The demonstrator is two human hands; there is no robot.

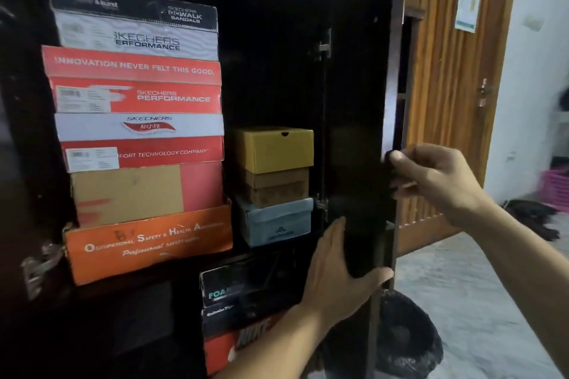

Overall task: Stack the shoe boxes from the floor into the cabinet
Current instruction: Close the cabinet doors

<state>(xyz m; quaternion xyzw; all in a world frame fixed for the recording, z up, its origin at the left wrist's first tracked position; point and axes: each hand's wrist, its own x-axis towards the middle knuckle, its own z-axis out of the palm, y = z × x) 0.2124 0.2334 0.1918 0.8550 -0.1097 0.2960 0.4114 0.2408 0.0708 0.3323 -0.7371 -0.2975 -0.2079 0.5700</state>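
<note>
The dark cabinet [277, 49] stands open, with a tall stack of shoe boxes [135, 95] on the left of its upper shelf, an orange box [147, 243] at the bottom. To the right sit a yellow box [274, 148], a brown box [277, 186] and a grey-blue box [277, 221], one on the other. Below the shelf lie black boxes [240, 289] and a red one [218, 351]. My left hand [338, 274] presses flat on the inner face of the right door [360, 101]. My right hand [431, 178] grips that door's outer edge.
A wooden room door [455, 71] with a paper sheet stands behind the cabinet door. A black bag [406, 335] lies on the grey floor [477, 286] under the cabinet door. A pink basket [557, 188] and dark cloth sit at the far right.
</note>
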